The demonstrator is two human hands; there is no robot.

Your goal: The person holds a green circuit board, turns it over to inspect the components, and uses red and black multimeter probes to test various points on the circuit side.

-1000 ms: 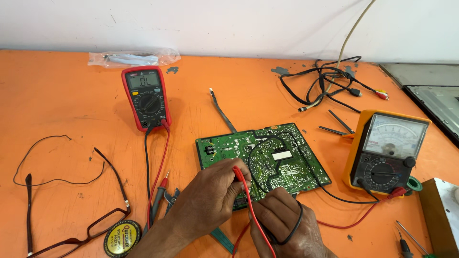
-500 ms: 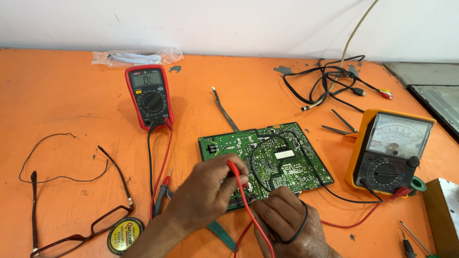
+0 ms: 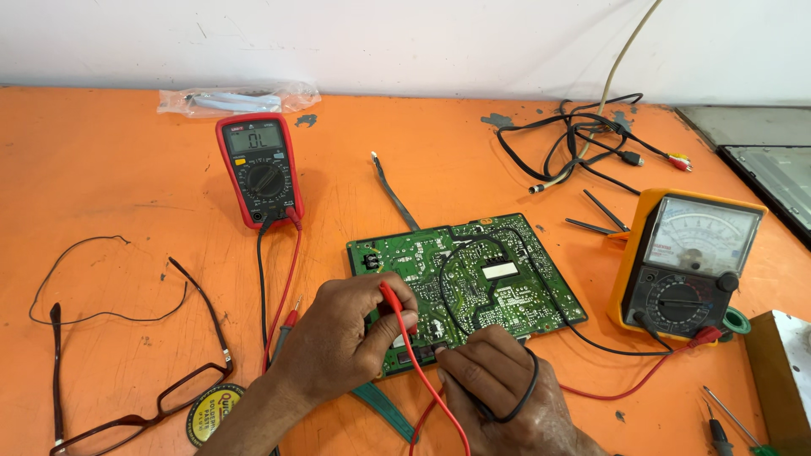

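Head view: two meters (image 3: 261,169), one circuit board (image 3: 507,270), two hands (image 3: 346,338).

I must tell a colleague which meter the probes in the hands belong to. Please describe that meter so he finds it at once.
On the orange table, look right of the green circuit board. The analog meter stands there, and its red and black leads run to the left hand and right hand. Unlike the red digital meter, it has an orange case and a needle dial.

Your circuit board (image 3: 481,274) sits mid-table (image 3: 110,169), toward near edge. Digital meter (image 3: 259,169) behind-left of it; analog meter (image 3: 688,266) right. Spectacles (image 3: 152,371) near left; cable tangle (image 3: 583,139) far right.
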